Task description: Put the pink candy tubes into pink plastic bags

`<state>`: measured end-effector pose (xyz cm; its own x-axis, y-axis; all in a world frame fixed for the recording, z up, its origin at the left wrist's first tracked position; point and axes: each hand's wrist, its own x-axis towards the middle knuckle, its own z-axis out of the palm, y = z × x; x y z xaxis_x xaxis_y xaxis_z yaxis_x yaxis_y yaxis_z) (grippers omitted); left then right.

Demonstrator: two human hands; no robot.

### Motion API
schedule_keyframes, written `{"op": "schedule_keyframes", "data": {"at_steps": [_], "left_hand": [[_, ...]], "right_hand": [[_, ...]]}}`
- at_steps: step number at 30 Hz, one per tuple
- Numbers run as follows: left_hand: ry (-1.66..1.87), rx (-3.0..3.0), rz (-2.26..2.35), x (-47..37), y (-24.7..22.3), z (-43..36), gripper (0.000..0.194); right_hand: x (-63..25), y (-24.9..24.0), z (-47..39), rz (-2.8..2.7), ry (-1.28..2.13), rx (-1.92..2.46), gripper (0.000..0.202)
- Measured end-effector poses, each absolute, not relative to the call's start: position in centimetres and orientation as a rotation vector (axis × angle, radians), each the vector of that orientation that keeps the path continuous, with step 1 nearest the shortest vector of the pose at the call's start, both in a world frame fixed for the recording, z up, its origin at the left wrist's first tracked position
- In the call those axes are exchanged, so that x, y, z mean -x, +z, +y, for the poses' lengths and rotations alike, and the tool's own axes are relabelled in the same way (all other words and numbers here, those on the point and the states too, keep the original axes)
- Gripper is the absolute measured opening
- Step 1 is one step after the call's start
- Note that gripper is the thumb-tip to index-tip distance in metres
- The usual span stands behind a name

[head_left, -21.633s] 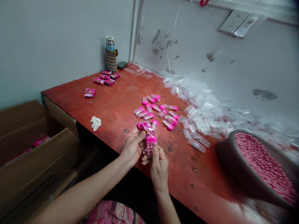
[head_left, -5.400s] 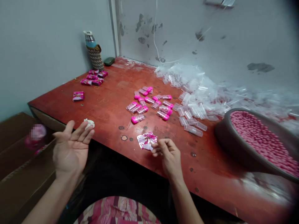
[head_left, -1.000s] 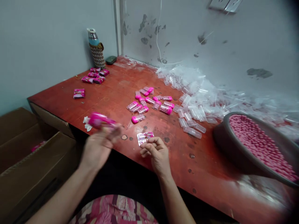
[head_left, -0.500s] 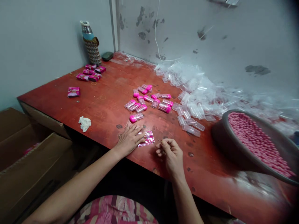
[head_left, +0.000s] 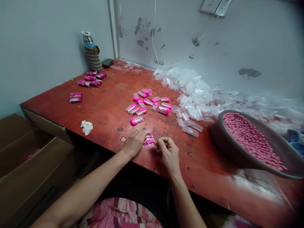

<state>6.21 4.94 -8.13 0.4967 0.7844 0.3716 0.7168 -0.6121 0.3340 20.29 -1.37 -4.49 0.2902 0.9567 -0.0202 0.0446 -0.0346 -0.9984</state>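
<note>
A small pink printed plastic wrapper [head_left: 148, 138] lies on the red table near its front edge. My left hand [head_left: 135, 143] rests palm down at the wrapper's left side, with its bent fingers drawn together on that edge. Close by the wrapper's right edge is my right hand [head_left: 169, 152], closed, its thumb against curled fingers. Whatever sits between those fingertips is too small to make out. Just behind the wrapper lies a clear tube with a pink cap [head_left: 137, 120], filled with small pink balls. Several more filled tubes [head_left: 154, 106] are scattered farther back.
A grey basin [head_left: 222, 126] of pink balls [head_left: 251, 136] stands at the right. Behind it, empty clear tubes [head_left: 190, 101] are heaped along the wall. Pink packs [head_left: 90, 78], a bottle in a knitted cover [head_left: 93, 58] and crumpled white tissue [head_left: 86, 127] are leftward. Cardboard boxes [head_left: 47, 167] stand below.
My left hand's spread fingers have drawn together and shifted to the wrapper's left edge. My right hand has come leftward, up to the wrapper's right edge. The camera view has shifted slightly.
</note>
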Motion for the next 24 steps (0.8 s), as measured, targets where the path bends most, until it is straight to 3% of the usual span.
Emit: {"op": "schedule_keyframes", "data": {"at_steps": [7, 16, 19, 24], "left_hand": [[0.757, -2.598, 1.211, -4.5, -7.8, 4.7, 0.029], [0.831, -2.62, 1.338, -4.5, -8.0, 4.1, 0.038], [0.907, -2.58, 1.683, 0.1, -7.0, 5.0, 0.047], [0.864, -2.24, 2.335, 10.0, -7.4, 6.3, 0.041]], "right_hand": [[-22.7, -4.6, -2.0, -0.991, 0.838, 1.448, 0.02], [-22.3, -5.4, -1.9, -1.011, 0.906, 1.482, 0.023], [-22.0, -5.9, -1.9, -1.06, 0.895, 1.529, 0.024], [-21.7, -6.2, -2.0, -1.335, 0.579, 1.784, 0.026]]}}
